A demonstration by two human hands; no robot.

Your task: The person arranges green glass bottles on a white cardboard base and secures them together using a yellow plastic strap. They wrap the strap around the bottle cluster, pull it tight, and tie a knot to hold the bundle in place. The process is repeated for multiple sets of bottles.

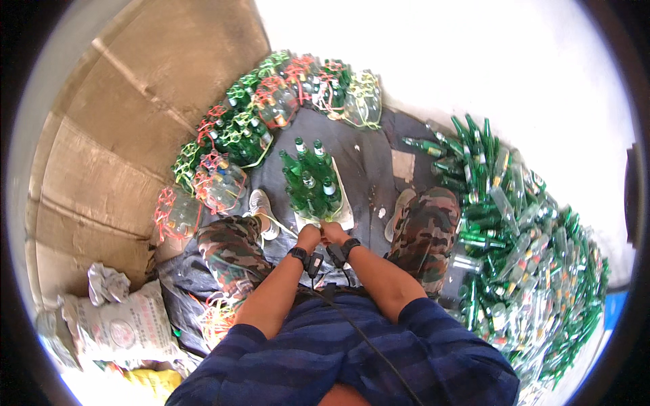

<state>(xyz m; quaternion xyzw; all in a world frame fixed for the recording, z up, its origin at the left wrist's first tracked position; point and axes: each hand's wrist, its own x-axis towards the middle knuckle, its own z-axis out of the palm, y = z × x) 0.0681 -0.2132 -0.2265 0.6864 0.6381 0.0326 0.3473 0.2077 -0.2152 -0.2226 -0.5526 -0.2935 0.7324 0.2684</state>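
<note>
Several green glass bottles [310, 177] stand upright in a tight cluster on a pale board [347, 215] between my feet. At the cluster's near side, my left hand [309, 238] and my right hand [333, 233] meet, fingers closed on a thin pale yellow-green plastic cord [284, 229]. The cord trails left past my shoe from the hands. Low on the bottles, a bit of it shows just above my fingers. How the cord runs around the far side of the cluster is hidden.
Bundles of bottles tied with red and green cord [274, 99] line the wall at the far left. A large heap of loose bottles [528, 269] lies at right. Loose orange cord [217, 317] and a woven sack [119, 325] lie near left. Dark sheeting [363, 152] covers the floor.
</note>
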